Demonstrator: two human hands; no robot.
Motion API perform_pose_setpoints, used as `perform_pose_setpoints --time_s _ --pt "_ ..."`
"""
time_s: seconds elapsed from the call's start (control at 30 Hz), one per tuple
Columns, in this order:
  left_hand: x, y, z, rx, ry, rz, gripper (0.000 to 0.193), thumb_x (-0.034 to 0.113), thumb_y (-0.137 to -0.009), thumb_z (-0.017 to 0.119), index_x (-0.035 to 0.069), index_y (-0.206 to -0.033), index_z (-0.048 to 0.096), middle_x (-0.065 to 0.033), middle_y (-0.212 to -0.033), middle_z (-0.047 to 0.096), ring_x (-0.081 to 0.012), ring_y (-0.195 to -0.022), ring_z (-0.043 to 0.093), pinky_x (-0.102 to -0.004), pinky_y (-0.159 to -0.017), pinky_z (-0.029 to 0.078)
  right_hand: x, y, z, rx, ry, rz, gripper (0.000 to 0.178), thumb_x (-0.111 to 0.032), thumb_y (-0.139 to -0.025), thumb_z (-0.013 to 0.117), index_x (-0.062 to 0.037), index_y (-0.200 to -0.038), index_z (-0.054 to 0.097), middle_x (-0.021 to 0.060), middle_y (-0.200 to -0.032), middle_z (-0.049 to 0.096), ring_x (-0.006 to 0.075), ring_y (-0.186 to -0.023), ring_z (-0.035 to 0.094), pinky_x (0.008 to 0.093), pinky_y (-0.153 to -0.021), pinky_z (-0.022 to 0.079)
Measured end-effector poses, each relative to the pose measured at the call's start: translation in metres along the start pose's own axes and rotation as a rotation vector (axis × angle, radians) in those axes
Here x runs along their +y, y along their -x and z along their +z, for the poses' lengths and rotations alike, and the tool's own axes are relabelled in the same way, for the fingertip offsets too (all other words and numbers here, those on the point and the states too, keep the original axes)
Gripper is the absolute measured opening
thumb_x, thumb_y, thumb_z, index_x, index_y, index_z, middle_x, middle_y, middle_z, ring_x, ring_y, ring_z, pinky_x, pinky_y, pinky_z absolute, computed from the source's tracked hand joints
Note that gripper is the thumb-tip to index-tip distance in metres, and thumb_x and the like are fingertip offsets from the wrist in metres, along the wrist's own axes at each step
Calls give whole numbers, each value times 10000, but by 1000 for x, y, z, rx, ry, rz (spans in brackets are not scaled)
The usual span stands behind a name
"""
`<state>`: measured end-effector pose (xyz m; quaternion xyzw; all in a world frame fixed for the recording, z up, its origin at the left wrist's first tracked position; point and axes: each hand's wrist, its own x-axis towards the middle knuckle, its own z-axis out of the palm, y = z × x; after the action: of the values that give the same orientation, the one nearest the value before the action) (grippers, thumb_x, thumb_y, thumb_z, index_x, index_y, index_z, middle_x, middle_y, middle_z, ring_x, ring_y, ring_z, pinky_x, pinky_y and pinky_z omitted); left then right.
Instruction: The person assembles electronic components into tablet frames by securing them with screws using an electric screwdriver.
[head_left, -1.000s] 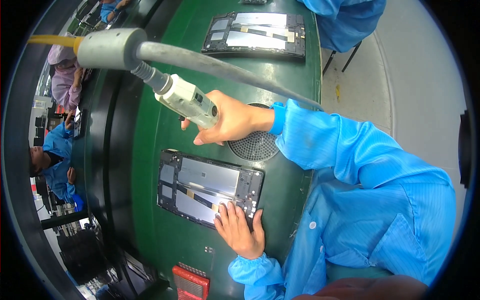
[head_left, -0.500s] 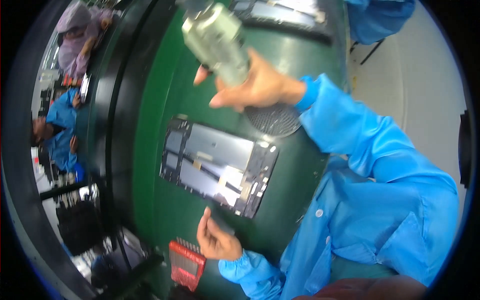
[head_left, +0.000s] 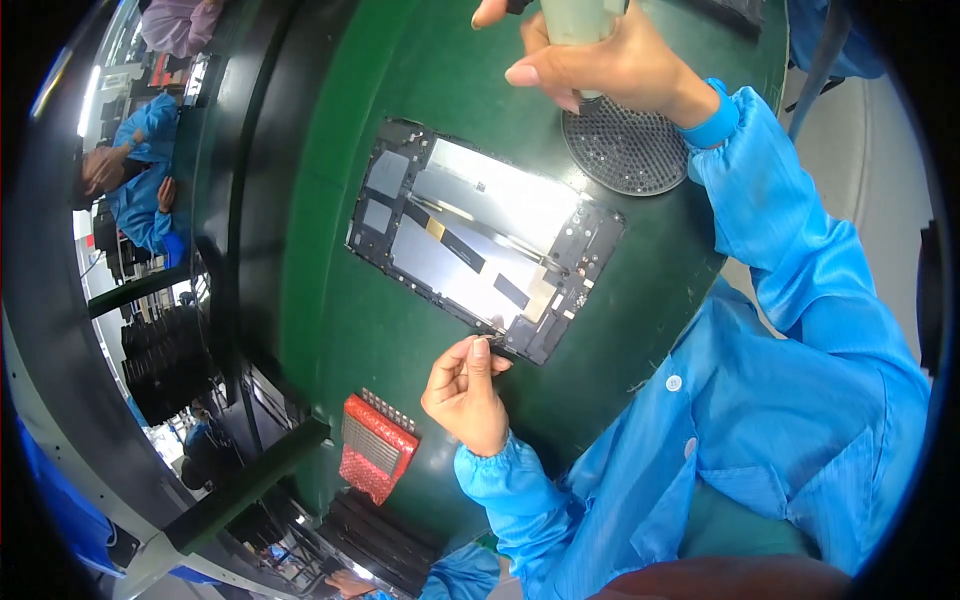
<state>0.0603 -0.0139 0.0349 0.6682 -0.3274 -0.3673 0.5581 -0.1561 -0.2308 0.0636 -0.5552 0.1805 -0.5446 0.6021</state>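
Observation:
An opened tablet (head_left: 490, 185), with its silver inside and black frame facing up, lies slanted on the green bench. At its near edge is my left hand (head_left: 467, 395), thumb and fingertips pinched together; what they hold, if anything, is too small to make out. My right hand (head_left: 625, 60) is wrapped round a pale, thick-bodied electric screwdriver (head_left: 580, 20) at the top of the view, beyond the tablet. The upper part of the screwdriver is cut off by the frame. Below that hand sits a round dark dish (head_left: 628, 145) covered in small holes, partly hidden by the hand.
A red bubble-wrap packet (head_left: 375, 450) with a row of small metal parts lies left of my left hand. Dark flat panels (head_left: 380, 535) are stacked at the near end. Another dark device (head_left: 735, 12) lies at the far end. Co-workers sit across the black rail (head_left: 215, 170).
My left hand has moved up to the tablet's near edge and pinched. My right hand with the electric screwdriver appears higher and farther right. The whole view has shifted.

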Motion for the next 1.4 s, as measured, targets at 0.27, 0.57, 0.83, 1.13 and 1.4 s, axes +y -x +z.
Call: perform_pose_setpoints --time_s 0.27,0.57,0.83,1.13,1.4 --pt "-7 -7 -2 -40 -155 92 73 -23 -809 638 -27 -864 590 -74 -907 553 -92 -633 558 -182 -487 440 0 4 0 -7 -17 17 693 69 -729 670 -74 -1319 335 105 -1054 541 105 -526 539 228 -417 446" --pt "-16 -5 6 39 -304 236 70 24 -823 643 6 -809 577 -64 -813 626 -50 -590 532 -158 -461 402 -4 0 -3 30 34 16 613 59 -730 679 -43 -1258 384 96 -897 579 103 -502 530 235 -411 438" --pt "-5 21 -1 -179 -839 524 540 163 -654 803 -27 -1112 589 -115 -725 559 -224 -627 567 -300 -557 466 -9 -2 -2 -1 197 61 445 4 -758 682 28 -1142 460 31 -619 554 91 -463 511 225 -413 403" --pt "-13 -8 6 -207 -829 783 630 248 -629 806 -101 -1087 550 -107 -630 536 -241 -512 541 -329 -461 436 -1 18 59 -81 20 -4 368 -43 -761 669 53 -1081 515 19 -577 551 73 -483 529 206 -445 417" --pt "-20 -12 -2 -203 -741 700 615 305 -597 812 -34 -1055 578 -50 -487 483 -167 -407 506 -294 -417 418 23 26 152 -330 -57 89 327 7 -738 651 26 -1040 526 32 -559 549 96 -450 541 237 -434 436"
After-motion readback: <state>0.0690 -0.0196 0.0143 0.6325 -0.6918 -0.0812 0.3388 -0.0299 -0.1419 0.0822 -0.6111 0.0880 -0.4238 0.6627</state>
